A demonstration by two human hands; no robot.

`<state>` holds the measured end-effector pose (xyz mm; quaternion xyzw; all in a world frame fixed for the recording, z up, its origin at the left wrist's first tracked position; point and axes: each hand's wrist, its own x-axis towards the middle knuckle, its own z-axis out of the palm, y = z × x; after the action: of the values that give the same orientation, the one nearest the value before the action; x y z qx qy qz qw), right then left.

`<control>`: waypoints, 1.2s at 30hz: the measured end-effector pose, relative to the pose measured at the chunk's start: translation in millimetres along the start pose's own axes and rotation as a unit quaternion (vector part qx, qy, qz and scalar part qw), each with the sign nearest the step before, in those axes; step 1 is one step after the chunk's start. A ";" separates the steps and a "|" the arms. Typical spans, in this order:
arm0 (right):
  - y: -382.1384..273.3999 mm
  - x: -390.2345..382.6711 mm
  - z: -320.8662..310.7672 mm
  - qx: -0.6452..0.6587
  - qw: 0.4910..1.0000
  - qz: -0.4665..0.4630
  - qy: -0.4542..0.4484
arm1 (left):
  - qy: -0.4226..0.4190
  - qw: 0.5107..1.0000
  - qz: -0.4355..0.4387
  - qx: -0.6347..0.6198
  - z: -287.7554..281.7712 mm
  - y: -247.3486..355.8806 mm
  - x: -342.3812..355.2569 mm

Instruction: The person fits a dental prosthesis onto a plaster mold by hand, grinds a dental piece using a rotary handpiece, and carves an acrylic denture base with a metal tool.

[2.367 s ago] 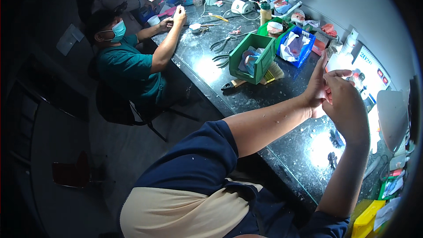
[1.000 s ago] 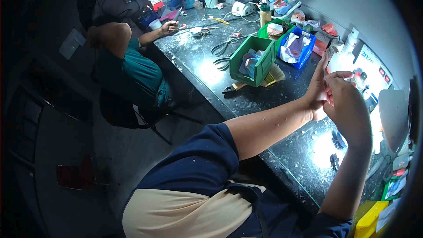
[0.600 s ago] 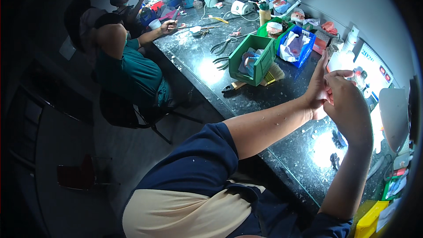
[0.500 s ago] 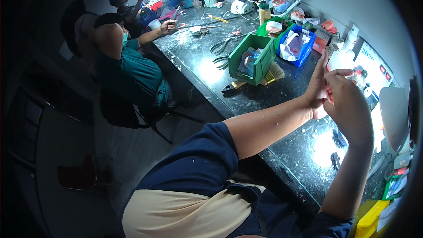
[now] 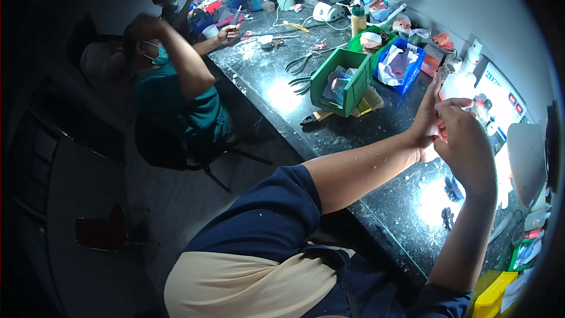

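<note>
My left hand and my right hand meet above the dark, dust-flecked bench. A finger or the thumb of the left hand points up, while its other fingers curl in toward the right hand. The right hand is closed, its bent fingers pressed against the left hand's palm side. Whatever lies between them is hidden by the fingers. Left of my hands stand a green bin holding a bluish-pink piece and a blue bin with a piece in white paper. A brush lies beside the green bin.
Pliers lie beyond the green bin. Another green bin, dental models, a bottle and a calendar line the wall. A lamp head and yellow bin are at right. A co-worker in green sits left.
My hands stay joined in nearly the same place. The co-worker's raised arm has swung forward, and the whole view has shifted slightly.
</note>
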<state>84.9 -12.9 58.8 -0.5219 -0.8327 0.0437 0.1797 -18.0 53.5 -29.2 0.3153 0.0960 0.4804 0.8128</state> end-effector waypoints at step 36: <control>-3.0 2.7 4.4 -0.018 1.000 0.009 -0.003 | -0.012 1.000 0.000 0.008 -8.1 1.1 4.5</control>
<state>79.8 -11.4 56.2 -0.5327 -0.8290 0.0318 0.1670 -20.2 61.0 -34.2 0.3276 0.0897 0.4758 0.8113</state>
